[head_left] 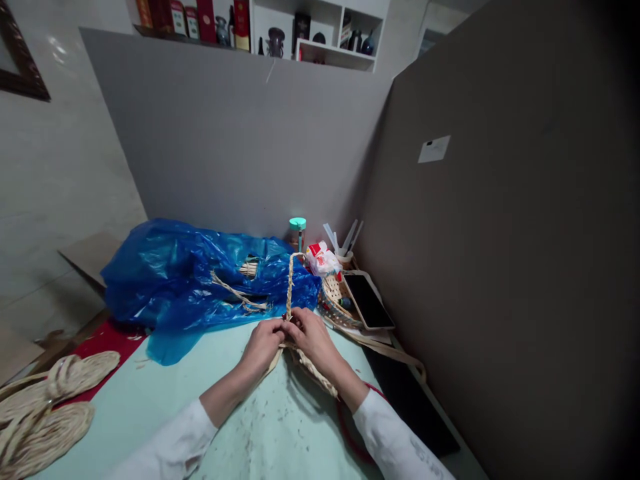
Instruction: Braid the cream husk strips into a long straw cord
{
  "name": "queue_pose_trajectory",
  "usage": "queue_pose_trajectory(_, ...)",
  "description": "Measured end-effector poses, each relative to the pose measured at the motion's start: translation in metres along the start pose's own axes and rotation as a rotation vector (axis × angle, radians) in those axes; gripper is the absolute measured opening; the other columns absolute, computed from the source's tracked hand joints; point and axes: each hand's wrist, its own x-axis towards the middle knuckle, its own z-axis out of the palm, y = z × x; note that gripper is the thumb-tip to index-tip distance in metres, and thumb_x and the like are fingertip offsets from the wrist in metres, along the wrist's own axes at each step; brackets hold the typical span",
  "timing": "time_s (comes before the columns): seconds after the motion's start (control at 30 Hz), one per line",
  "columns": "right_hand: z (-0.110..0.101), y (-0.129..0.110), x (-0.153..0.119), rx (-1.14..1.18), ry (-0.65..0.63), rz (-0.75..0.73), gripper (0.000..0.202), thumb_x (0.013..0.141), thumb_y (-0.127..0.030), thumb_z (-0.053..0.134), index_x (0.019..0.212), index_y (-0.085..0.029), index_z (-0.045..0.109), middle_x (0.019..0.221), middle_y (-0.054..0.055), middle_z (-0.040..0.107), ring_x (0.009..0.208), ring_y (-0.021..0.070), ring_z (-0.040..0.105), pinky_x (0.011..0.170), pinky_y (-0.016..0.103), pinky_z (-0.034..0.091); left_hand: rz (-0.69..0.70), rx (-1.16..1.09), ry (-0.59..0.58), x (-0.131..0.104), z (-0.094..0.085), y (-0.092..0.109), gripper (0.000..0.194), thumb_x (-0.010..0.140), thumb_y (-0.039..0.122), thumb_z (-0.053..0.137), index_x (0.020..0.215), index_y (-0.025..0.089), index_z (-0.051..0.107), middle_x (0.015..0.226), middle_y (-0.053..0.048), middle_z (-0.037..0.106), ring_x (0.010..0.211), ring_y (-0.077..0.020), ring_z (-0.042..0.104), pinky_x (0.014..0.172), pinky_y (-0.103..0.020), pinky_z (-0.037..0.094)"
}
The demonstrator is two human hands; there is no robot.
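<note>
Both my hands meet over the middle of the table, closed on a pale straw braid (289, 287). My left hand (267, 337) pinches it from the left, fingertips pressed close to the other hand's. From the right, my right hand (311, 335) grips the same spot with curled fingers. Above the hands the braid rises and bends over at its top. Another plaited length (317, 375) hangs below, under my right wrist, and loose flat strands come out beneath my left hand. The exact pinch point is hidden by my fingers.
A blue plastic bag (185, 287) with straw in it lies behind my left hand. At right are a small woven basket (327, 310), a tablet (369, 301) and a jar with a green lid (297, 223). Coiled braid bundles (55, 427) lie left. Grey partitions (240, 140) stand behind and right.
</note>
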Motion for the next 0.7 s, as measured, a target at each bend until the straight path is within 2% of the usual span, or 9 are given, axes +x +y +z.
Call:
queue_pose_trajectory(0.17,-0.001,0.003,0.001,0.147,-0.086,-0.048,0.017,0.084,-0.022,0.050,0.074,-0.017,0.062,0.068,-0.001,0.061,0.066,0.0126,0.052,0.060,0.021,0.032,0.053,-0.075,-0.020,0.003,-0.001,-0.008,0.019,0.065,0.019,0.052,0.073,0.013,0.069,0.073,-0.005,0.067,0.078,-0.0215,0.058,0.073,-0.030,0.042)
queue_pose_trajectory(0.3,-0.004,0.002,0.001,0.255,-0.064,-0.032,0.018,0.081,-0.022,0.053,0.075,-0.016,0.069,0.070,-0.001,0.067,0.065,0.0135,0.056,0.059,0.020,0.035,-0.015,-0.115,-0.007,0.002,0.000,-0.007,0.016,0.063,0.022,0.057,0.071,0.013,0.068,0.071,-0.005,0.067,0.072,-0.0211,0.059,0.068,-0.030,0.042)
queue_pose_trajectory(0.47,-0.008,0.000,-0.002,0.202,0.002,0.015,0.023,0.080,-0.024,0.054,0.065,-0.015,0.069,0.059,-0.001,0.063,0.059,0.0134,0.054,0.055,0.021,0.032,-0.071,-0.176,0.043,-0.002,0.003,-0.002,0.012,0.058,0.024,0.066,0.064,0.013,0.063,0.063,-0.003,0.062,0.065,-0.0181,0.057,0.063,-0.028,0.040)
queue_pose_trajectory(0.7,-0.012,0.002,-0.005,0.287,-0.025,0.008,0.021,0.079,-0.021,0.057,0.087,-0.018,0.076,0.081,0.003,0.074,0.076,0.0190,0.066,0.066,0.023,0.042,-0.150,-0.262,0.025,-0.013,0.005,0.013,0.012,0.059,0.021,0.067,0.068,0.013,0.063,0.060,0.000,0.059,0.055,-0.0118,0.049,0.054,-0.023,0.034)
